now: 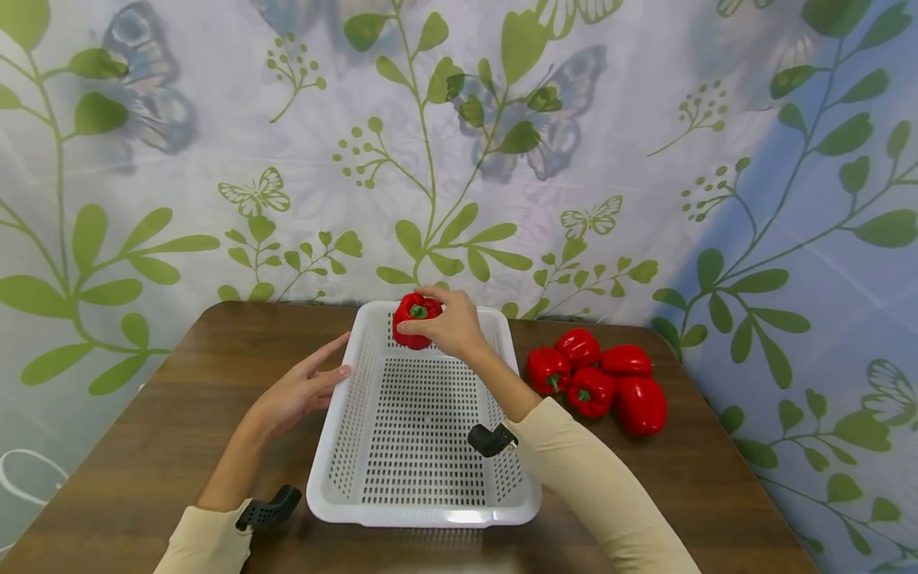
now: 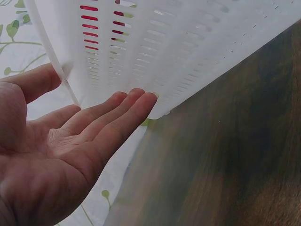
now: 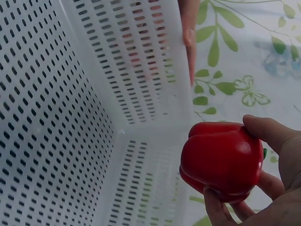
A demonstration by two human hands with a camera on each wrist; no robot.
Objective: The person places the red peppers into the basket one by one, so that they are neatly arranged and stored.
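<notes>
A red bell pepper [image 1: 412, 333] with a green stem is gripped between the thumb and fingers of my right hand [image 1: 450, 323], over the far left corner of a white perforated plastic basket [image 1: 423, 516]. In the right wrist view the pepper [image 3: 221, 160] shows in front of the basket's far wall. My left hand [image 1: 304, 391] is beside the basket's left wall, thumb and fingertips at the rim. The left wrist view shows that hand [image 2: 70, 141] with its fingers straight against the outside of the slotted wall [image 2: 155, 52].
Right of the basket, several more red bell peppers [image 1: 591, 391] lie in a cluster on the brown wooden table [image 1: 688, 494]. A cloth with leaves and butterflies [image 1: 459, 143] hangs behind the table. A white cable [image 1: 21, 486] curls at the left edge.
</notes>
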